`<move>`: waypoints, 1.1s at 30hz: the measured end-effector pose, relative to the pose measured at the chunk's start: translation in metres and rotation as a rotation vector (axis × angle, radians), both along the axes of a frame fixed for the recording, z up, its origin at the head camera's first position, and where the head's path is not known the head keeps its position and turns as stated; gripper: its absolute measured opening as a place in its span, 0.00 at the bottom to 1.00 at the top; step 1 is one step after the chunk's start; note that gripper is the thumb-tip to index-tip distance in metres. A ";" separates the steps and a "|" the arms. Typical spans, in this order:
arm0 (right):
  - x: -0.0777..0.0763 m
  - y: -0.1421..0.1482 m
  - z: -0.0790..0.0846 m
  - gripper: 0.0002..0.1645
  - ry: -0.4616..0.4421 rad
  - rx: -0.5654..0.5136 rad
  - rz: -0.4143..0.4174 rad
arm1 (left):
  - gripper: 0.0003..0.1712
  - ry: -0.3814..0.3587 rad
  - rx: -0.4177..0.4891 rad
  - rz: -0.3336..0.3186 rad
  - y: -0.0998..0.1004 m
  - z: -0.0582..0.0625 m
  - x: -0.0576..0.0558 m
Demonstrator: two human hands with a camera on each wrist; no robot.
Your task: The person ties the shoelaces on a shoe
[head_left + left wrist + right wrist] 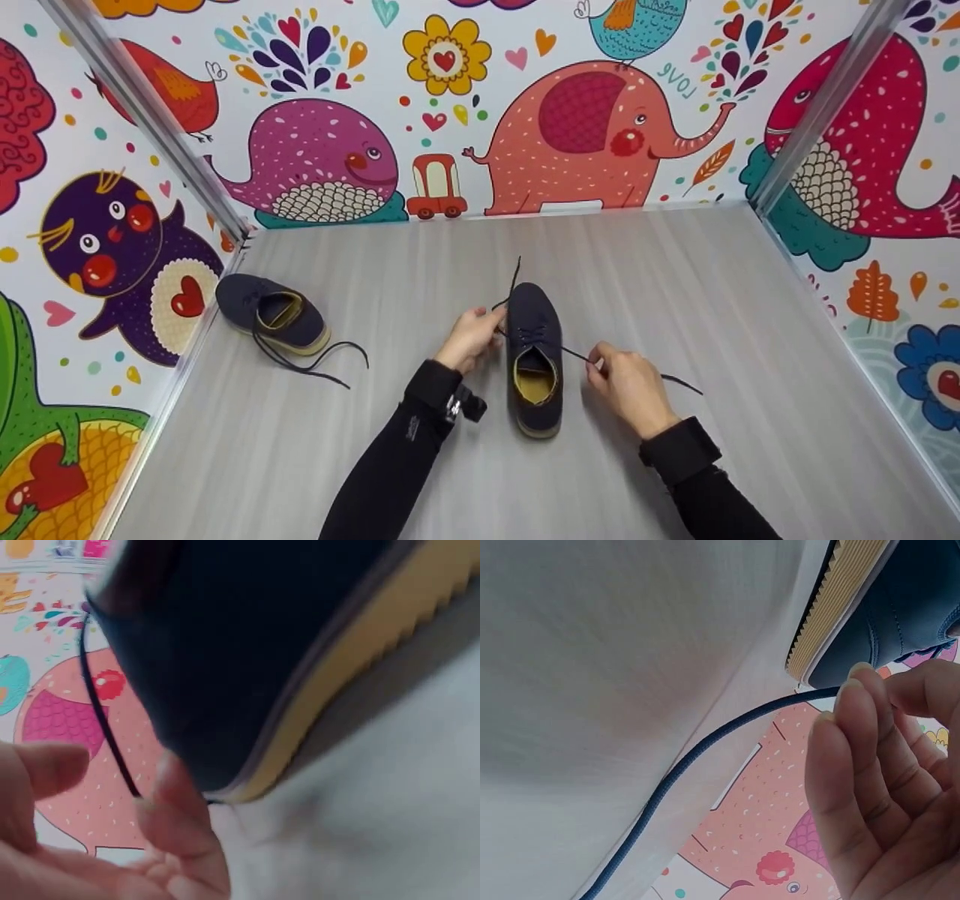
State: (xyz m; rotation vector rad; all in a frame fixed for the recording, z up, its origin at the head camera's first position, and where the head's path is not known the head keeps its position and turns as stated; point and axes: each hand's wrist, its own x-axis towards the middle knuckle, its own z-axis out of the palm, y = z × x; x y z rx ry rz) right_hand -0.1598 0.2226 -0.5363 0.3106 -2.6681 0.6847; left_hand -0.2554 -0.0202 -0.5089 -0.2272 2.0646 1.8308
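Note:
A dark navy lace-up shoe (535, 360) with a yellow lining stands on the floor between the hands, toe pointing away. At its left side, my left hand (472, 334) has its fingers curled at one end of the shoelace (105, 720); the thumb stands apart from the fingertips in the left wrist view. To the right, my right hand (630, 382) pinches the other lace end (682, 765) between thumb and fingertips. That lace runs fairly straight from the shoe to the pinch, its tail trailing past the hand.
The matching shoe (277, 311) lies at the left near the side wall, its loose laces (300, 367) spread on the floor. Grey wood-look floor (675, 285) is bounded by walls with cartoon animal prints (577, 142) and metal corner posts (825, 105).

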 end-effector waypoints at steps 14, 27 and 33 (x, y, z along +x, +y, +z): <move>-0.007 0.000 -0.006 0.06 -0.383 -0.758 -0.137 | 0.15 -0.022 0.321 0.044 0.001 -0.006 0.024; -0.058 -0.020 0.036 0.14 -0.363 -1.571 -0.172 | 0.11 -0.036 0.406 0.084 0.008 -0.010 0.026; -0.106 -0.053 0.075 0.08 -0.153 -1.071 0.044 | 0.09 -0.042 0.368 0.111 0.009 -0.009 0.028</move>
